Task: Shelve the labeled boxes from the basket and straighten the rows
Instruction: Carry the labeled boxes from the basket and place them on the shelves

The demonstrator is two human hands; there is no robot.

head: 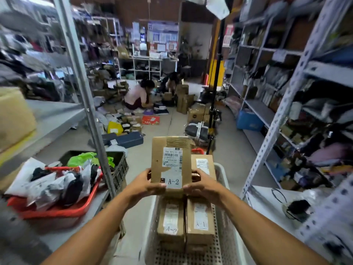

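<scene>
Cluttered stockroom aisle, white basket (222, 217) at 6 o'clock, my left hand (147, 183) and right hand (200, 185) gripping A-2 box (171, 161) upright above it

Place: a parcel storeroom or sorting depot — indoors, crowded.
Shelving: grey slotted metal racks (282, 104) line both sides, packed with bags and parcels.
Floor: loose cardboard boxes (183, 100) and packets are spread about; a crouching person (136, 96) sorts among them.
Containers: a red tub (57, 209) of plastic mail bags, and a white basket (223, 188) of boxes.
Labels: shipping stickers and codes such as "A-2" and "A-1" — on the boxes.
Back wall: a notice board (162, 37) of papers.
</scene>
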